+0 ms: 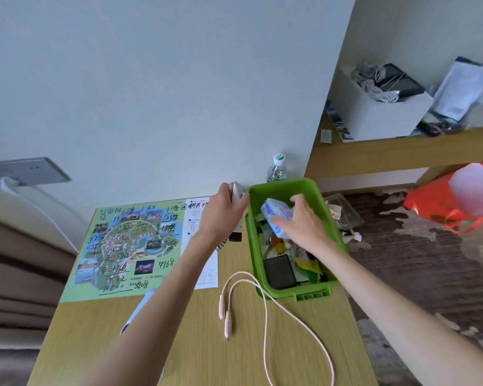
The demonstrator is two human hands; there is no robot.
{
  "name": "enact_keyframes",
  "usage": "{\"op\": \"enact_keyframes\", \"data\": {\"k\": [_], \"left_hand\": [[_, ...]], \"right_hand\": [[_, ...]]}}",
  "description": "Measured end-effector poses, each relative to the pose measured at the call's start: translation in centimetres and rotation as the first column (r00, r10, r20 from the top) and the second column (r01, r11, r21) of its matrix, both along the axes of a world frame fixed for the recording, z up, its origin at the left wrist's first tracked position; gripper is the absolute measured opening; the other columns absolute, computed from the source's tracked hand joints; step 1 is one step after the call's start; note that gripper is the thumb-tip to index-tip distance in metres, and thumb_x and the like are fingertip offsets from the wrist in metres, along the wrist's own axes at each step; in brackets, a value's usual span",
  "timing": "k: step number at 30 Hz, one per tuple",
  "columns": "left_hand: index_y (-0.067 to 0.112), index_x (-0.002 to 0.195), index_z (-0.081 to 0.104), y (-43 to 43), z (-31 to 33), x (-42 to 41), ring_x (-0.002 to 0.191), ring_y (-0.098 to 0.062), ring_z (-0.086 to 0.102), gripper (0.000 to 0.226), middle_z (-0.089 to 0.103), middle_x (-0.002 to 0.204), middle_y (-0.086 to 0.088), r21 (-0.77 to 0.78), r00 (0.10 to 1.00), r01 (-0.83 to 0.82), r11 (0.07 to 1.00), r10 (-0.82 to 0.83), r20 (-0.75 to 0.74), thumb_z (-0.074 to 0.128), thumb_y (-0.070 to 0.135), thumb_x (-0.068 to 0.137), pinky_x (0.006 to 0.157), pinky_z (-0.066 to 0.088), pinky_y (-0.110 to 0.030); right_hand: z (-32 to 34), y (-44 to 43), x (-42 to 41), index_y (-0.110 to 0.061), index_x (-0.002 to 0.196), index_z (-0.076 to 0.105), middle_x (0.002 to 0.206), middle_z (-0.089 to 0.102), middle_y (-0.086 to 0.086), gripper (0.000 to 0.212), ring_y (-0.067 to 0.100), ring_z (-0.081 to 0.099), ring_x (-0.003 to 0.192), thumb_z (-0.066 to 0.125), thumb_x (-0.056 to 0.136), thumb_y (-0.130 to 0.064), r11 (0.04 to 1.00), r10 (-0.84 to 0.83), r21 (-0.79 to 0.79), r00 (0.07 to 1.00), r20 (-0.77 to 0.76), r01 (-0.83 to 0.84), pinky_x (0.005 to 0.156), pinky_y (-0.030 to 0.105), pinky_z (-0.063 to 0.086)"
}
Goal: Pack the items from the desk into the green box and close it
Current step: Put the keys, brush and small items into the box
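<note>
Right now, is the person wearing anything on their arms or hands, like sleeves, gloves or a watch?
No. Both forearms are bare right up to the picture's edge, with no sleeves showing. The left hand and right hand have no gloves, and no watch, bracelet or ring is visible.

Table [179,344]: matt, fine-grained wood veneer. Green box [283,188]: smooth plastic. Map [129,246]: printed paper. Cable [265,316]: smooth pink sheath.

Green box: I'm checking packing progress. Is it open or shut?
Open. The green box shows its contents, no lid on it, and the right hand holds a blue packet inside.
</note>
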State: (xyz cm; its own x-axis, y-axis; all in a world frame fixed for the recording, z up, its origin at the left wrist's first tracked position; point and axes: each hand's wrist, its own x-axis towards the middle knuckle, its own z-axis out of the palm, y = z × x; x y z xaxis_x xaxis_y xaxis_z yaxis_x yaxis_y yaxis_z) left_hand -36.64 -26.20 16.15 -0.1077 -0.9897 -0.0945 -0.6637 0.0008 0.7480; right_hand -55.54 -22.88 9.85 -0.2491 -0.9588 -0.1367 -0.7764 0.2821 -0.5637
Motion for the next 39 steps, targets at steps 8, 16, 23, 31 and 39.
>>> {"op": "enact_keyframes", "data": {"k": [8, 16, 23, 31, 39], "left_hand": [[0.015, 0.088, 0.046, -1.3, -0.9, -3.7, 0.084, -0.035, 0.057, 0.024, 0.059, 0.092, -0.013, 0.001, 0.999, 0.047, 0.999, -0.047, -0.017, 0.049, 0.038, 0.095, 0.069, 0.046, -0.040], [0.002, 0.125, 0.032, 1.0, -3.0, -11.2, 0.096, -0.039, 0.064, 0.047, 0.064, 0.110, -0.021, 0.097, 0.966, 0.188, 0.977, -0.202, 0.162, 0.038, 0.042, 0.101, 0.072, 0.051, -0.043], [0.002, 0.133, 0.029, 4.2, -7.6, -13.3, 0.113, -0.037, 0.059, 0.054, 0.057, 0.125, -0.018, 0.206, 0.833, 0.202, 0.958, -0.278, 0.479, 0.045, 0.041, 0.099, 0.082, 0.051, -0.045], [-0.002, 0.150, 0.009, 4.0, -7.0, -12.5, 0.141, -0.035, 0.021, 0.069, 0.025, 0.150, -0.019, 0.134, 0.953, 0.221, 0.966, -0.243, 0.178, 0.048, 0.025, 0.100, 0.115, 0.022, -0.042], [0.014, 0.128, 0.051, 6.9, -5.6, -7.0, 0.117, -0.019, 0.050, 0.031, 0.050, 0.128, -0.003, -0.207, 0.966, 0.231, 0.951, -0.199, 0.166, 0.046, 0.024, 0.099, 0.090, 0.047, -0.033]], "right_hand": [[-0.6, 1.0, 0.1, -0.013, 0.114, 0.056, 0.116, 0.053, 0.002, 0.037, 0.019, 0.058, 0.096, 0.045, 0.098, -0.044, 0.980, 0.197, 0.039, 0.973, -0.119, -0.193, 0.068, 0.029, 0.045], [1.7, 6.0, -6.5, -0.006, 0.123, 0.051, 0.122, 0.053, 0.008, 0.036, 0.023, 0.056, 0.108, 0.062, 0.089, -0.012, 0.951, -0.076, -0.308, 0.964, -0.255, -0.006, 0.082, 0.032, 0.052], [-1.9, 9.5, -6.4, -0.011, 0.140, 0.037, 0.124, 0.061, 0.008, 0.049, 0.020, 0.066, 0.076, 0.056, 0.095, -0.011, 0.988, -0.032, -0.152, 0.994, -0.103, 0.016, 0.056, 0.028, 0.051], [-2.7, 9.5, -6.5, -0.010, 0.143, 0.038, 0.136, 0.056, 0.008, 0.050, 0.024, 0.068, 0.095, 0.055, 0.096, -0.011, 0.980, -0.066, -0.191, 0.994, -0.086, 0.048, 0.062, 0.026, 0.050], [-1.9, 9.6, -6.4, -0.008, 0.147, 0.032, 0.146, 0.047, 0.010, 0.054, 0.025, 0.056, 0.123, 0.051, 0.098, -0.013, 0.986, -0.050, -0.161, 0.992, -0.114, 0.031, 0.092, 0.034, 0.052]]}}
